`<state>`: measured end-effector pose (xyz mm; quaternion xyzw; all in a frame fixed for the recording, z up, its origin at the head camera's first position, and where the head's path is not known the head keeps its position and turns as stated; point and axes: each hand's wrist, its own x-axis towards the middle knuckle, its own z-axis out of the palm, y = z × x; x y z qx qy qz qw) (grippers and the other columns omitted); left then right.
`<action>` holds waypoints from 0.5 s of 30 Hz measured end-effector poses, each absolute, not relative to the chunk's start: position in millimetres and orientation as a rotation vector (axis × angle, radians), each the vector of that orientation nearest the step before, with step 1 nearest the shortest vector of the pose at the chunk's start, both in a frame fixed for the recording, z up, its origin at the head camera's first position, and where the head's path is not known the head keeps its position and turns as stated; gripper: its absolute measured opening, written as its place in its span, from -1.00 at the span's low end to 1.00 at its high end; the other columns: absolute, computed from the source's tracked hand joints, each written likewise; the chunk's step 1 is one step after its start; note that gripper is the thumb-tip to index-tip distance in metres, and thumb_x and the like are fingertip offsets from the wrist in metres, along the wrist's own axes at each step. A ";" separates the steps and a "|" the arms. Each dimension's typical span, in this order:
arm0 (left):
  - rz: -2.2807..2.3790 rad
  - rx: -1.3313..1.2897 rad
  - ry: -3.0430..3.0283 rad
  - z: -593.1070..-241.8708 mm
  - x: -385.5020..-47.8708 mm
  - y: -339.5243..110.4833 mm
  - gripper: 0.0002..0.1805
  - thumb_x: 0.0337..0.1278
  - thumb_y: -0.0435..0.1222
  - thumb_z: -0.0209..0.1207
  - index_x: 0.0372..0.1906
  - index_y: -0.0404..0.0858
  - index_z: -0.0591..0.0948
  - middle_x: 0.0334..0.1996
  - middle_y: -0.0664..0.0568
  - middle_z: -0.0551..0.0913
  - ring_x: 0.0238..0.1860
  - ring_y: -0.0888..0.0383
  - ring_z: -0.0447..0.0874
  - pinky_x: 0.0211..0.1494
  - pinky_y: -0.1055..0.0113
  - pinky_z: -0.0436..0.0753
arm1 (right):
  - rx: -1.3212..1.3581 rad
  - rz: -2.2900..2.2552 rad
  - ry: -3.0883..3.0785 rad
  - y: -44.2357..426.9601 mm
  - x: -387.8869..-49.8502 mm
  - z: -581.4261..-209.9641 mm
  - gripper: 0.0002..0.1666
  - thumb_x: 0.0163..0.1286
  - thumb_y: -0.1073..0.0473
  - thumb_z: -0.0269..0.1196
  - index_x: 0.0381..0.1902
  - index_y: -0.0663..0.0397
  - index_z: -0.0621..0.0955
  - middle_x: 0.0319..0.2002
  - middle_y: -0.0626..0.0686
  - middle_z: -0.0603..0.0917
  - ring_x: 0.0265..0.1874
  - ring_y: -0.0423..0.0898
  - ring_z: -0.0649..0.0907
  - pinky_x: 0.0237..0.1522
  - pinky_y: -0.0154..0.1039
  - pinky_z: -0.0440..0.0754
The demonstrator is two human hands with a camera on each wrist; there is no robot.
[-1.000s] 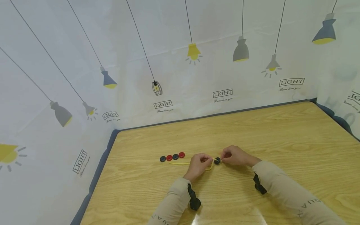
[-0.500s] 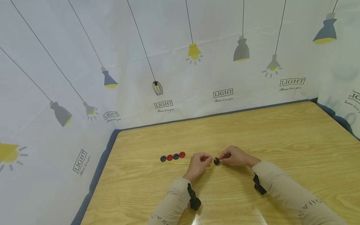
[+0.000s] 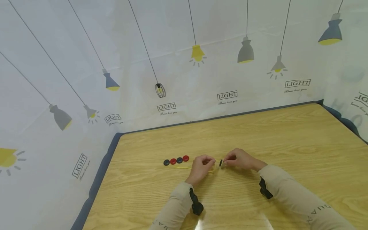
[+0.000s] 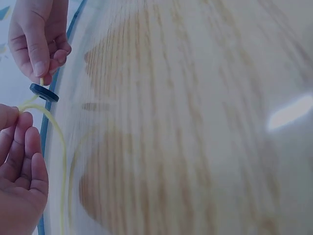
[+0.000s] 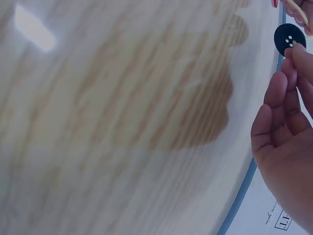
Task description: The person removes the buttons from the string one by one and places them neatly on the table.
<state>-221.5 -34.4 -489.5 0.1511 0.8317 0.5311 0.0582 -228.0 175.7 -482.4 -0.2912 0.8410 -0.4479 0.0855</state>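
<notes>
A dark round button (image 3: pixel 220 163) stands on edge in the air between the two hands, threaded on a yellow string (image 4: pixel 63 156). My left hand (image 3: pixel 199 168) pinches the string just left of the button, and a loop hangs below its fingers. On the other side my right hand (image 3: pixel 241 159) pinches the short string end that comes out of the button (image 4: pixel 44 92), its fingertips close to the button's face. Small holes show in the button (image 5: pixel 281 37) in the right wrist view. The string's tail lies on the table, left of the left hand.
Left of the hands, red and dark buttons lie in a row on the wooden table (image 3: pixel 143 191): a dark one (image 3: pixel 166 162), a red one (image 3: pixel 173 161), another dark one (image 3: pixel 179 160) and another red one (image 3: pixel 186 158). A lamp-patterned curtain (image 3: pixel 184 80) hangs behind the table.
The button has turned from showing its face to nearly edge-on. My left hand has shifted slightly left, away from the button, and my right fingertips have come nearer to it.
</notes>
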 end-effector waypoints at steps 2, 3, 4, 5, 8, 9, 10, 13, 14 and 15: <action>1.613 0.449 2.516 -489.9 -222.0 -35.6 -0.81 0.11 -0.22 0.13 -0.35 -0.26 0.64 -0.50 0.15 0.59 -0.51 0.32 0.47 -0.45 0.45 0.47 | -0.874 -1.341 2.499 174.9 -227.3 -481.3 -0.84 0.23 0.26 0.17 -0.37 0.27 0.63 -0.42 0.05 0.64 -0.44 -0.20 0.57 -0.39 -0.34 0.51; 1.613 0.445 2.515 -489.9 -222.1 -36.0 -0.81 0.11 -0.22 0.13 -0.35 -0.26 0.64 -0.50 0.15 0.59 -0.51 0.32 0.47 -0.45 0.45 0.47 | -0.876 -1.348 2.490 174.4 -227.0 -480.7 -0.84 0.23 0.26 0.16 -0.38 0.27 0.63 -0.42 0.06 0.64 -0.45 -0.20 0.56 -0.40 -0.34 0.51; 1.615 0.437 2.510 -489.9 -222.0 -36.3 -0.81 0.11 -0.22 0.13 -0.35 -0.26 0.64 -0.50 0.15 0.59 -0.51 0.31 0.48 -0.45 0.45 0.46 | -0.871 -1.355 2.482 174.0 -226.8 -480.0 -0.84 0.23 0.26 0.16 -0.39 0.27 0.62 -0.43 0.07 0.63 -0.46 -0.21 0.55 -0.41 -0.34 0.51; 1.616 0.431 2.506 -489.8 -221.9 -36.5 -0.82 0.11 -0.22 0.13 -0.35 -0.25 0.64 -0.50 0.15 0.59 -0.50 0.31 0.48 -0.45 0.45 0.46 | -0.864 -1.362 2.476 173.7 -226.7 -479.4 -0.84 0.24 0.26 0.15 -0.39 0.27 0.62 -0.43 0.07 0.63 -0.48 -0.22 0.54 -0.42 -0.34 0.50; 1.618 0.424 2.501 -489.1 -220.5 -37.0 -0.82 0.11 -0.22 0.12 -0.35 -0.25 0.63 -0.49 0.13 0.59 -0.50 0.30 0.47 -0.45 0.46 0.46 | -0.826 -1.388 2.468 172.5 -227.2 -478.5 -0.85 0.26 0.24 0.13 -0.40 0.22 0.60 -0.42 0.06 0.61 -0.50 -0.23 0.49 -0.44 -0.34 0.47; 1.617 0.422 2.502 -488.5 -219.9 -37.0 -0.83 0.11 -0.22 0.13 -0.35 -0.24 0.63 -0.49 0.13 0.59 -0.50 0.31 0.47 -0.45 0.46 0.45 | -0.817 -1.399 2.470 172.2 -227.5 -478.3 -0.85 0.27 0.23 0.13 -0.39 0.21 0.59 -0.41 0.06 0.60 -0.50 -0.23 0.48 -0.45 -0.34 0.46; 1.618 0.421 2.501 -488.1 -219.3 -37.0 -0.83 0.11 -0.23 0.13 -0.36 -0.25 0.63 -0.49 0.12 0.60 -0.50 0.31 0.46 -0.45 0.46 0.45 | -0.807 -1.410 2.475 171.8 -227.6 -477.9 -0.85 0.27 0.22 0.13 -0.39 0.20 0.59 -0.41 0.06 0.60 -0.49 -0.23 0.47 -0.44 -0.34 0.45; 1.628 0.430 2.503 -489.0 -218.8 -37.1 -0.83 0.11 -0.25 0.13 -0.36 -0.29 0.63 -0.48 0.06 0.60 -0.50 0.30 0.46 -0.45 0.46 0.44 | -0.797 -1.450 2.478 170.9 -227.5 -476.2 -0.85 0.27 0.21 0.13 -0.37 0.20 0.59 -0.39 0.07 0.60 -0.48 -0.21 0.49 -0.44 -0.33 0.45; 1.632 0.434 2.500 -488.9 -218.6 -37.1 -0.82 0.11 -0.25 0.13 -0.35 -0.30 0.63 -0.47 0.04 0.61 -0.50 0.30 0.46 -0.44 0.46 0.44 | -0.793 -1.459 2.482 170.4 -227.4 -475.4 -0.84 0.27 0.21 0.14 -0.36 0.21 0.59 -0.39 0.08 0.60 -0.47 -0.20 0.49 -0.44 -0.33 0.45; 1.633 0.439 2.499 -489.0 -218.3 -37.2 -0.82 0.10 -0.25 0.13 -0.35 -0.30 0.63 -0.47 0.03 0.61 -0.49 0.29 0.46 -0.43 0.45 0.44 | -0.792 -1.464 2.489 170.0 -227.2 -474.5 -0.84 0.27 0.21 0.14 -0.36 0.21 0.58 -0.39 0.08 0.60 -0.47 -0.20 0.49 -0.44 -0.32 0.45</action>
